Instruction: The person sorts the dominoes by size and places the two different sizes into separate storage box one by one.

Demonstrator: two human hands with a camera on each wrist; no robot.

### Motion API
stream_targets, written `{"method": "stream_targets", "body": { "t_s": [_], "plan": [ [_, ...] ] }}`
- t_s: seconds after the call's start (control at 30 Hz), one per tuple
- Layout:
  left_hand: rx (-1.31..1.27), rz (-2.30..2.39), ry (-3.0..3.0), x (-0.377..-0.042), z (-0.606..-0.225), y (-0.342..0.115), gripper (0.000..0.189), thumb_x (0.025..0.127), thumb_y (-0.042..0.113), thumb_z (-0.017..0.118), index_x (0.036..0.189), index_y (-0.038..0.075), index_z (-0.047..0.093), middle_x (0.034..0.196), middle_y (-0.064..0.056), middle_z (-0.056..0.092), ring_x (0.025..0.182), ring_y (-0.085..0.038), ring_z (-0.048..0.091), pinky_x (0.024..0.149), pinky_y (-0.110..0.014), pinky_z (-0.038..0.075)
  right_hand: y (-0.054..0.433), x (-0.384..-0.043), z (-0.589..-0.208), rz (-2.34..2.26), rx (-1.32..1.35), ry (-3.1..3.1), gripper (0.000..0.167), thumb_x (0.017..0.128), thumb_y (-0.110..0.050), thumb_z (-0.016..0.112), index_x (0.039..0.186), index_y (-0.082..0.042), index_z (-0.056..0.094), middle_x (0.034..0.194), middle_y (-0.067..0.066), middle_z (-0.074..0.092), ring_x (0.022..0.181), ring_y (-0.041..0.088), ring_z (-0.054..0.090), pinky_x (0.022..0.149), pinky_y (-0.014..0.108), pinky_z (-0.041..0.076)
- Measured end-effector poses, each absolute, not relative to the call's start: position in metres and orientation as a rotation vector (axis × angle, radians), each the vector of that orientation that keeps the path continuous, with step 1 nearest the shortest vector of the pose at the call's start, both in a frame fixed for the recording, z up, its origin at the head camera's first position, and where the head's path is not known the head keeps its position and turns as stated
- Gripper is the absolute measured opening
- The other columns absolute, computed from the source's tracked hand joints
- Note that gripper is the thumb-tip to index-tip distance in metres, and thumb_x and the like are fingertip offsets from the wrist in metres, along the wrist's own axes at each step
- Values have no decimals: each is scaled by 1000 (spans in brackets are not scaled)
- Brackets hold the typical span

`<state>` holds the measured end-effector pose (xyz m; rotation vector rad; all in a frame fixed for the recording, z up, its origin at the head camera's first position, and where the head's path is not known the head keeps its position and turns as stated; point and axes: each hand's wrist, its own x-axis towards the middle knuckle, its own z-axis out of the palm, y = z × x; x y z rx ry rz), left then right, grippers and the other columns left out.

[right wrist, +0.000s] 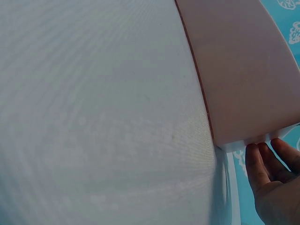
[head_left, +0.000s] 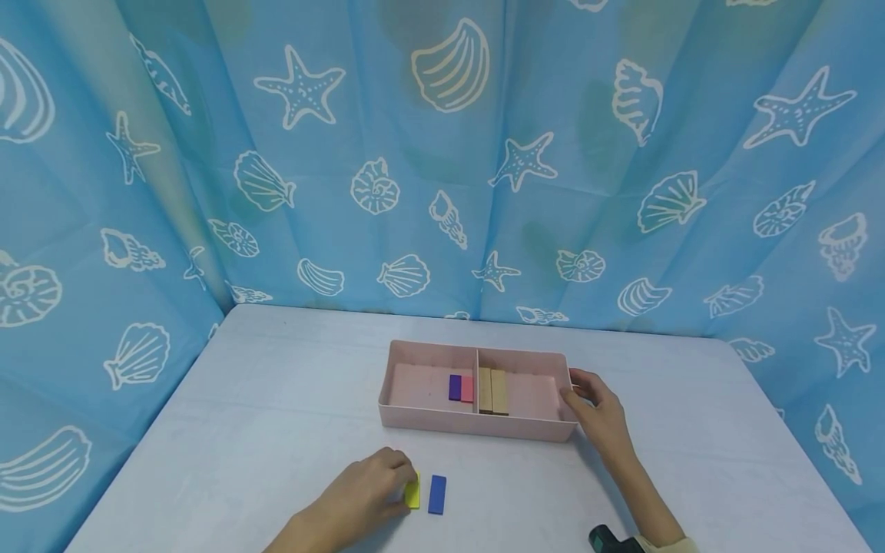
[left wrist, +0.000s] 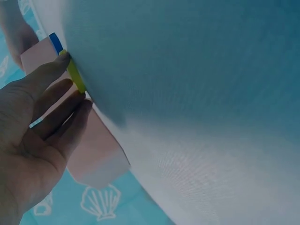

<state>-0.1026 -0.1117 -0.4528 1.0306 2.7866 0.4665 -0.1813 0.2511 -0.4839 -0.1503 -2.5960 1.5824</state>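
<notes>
My left hand [head_left: 369, 488] pinches a small flat yellow block [head_left: 413, 493] between thumb and fingertips, low over the white table. In the left wrist view the yellow block [left wrist: 74, 75] stands at the fingertips, partly covered by the thumb. Just right of it lies a blue block [head_left: 437, 495]. At the right end of a pink two-compartment box [head_left: 429, 420], my right hand [head_left: 601, 411] holds the end wall, thumb at the rim. Right wrist view: fingertips [right wrist: 253, 149] meet the outer end wall.
In the box's left compartment, a dark blue block [head_left: 455, 388] and a pink block [head_left: 467, 389] sit against the divider [head_left: 476, 369]. Two wooden blocks [head_left: 493, 392] lie in the right compartment. A blue seashell curtain [head_left: 442, 153] hangs behind the white table [head_left: 290, 384].
</notes>
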Motion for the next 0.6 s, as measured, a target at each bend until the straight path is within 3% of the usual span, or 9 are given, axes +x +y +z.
{"method": "stream_targets", "body": {
  "t_s": [0.37,0.6],
  "plan": [
    [944,472,2765,-105,-454,-111,23,79,20,84,100,18,74,101,9,66,92,-5,59,82,-22,56,246,-179,-483,1557,-193,-2584,50,99,-31,60,141,-5,48,144,17,50,129,36,47,108,57,38],
    [1039,522,2823,-104,-444,-114,22,80,18,84,99,16,73,103,6,66,97,-9,62,83,-24,56,247,-180,-480,1610,-204,-2588,48,100,-27,60,142,-6,47,145,16,49,131,34,45,110,55,36]
  ]
}}
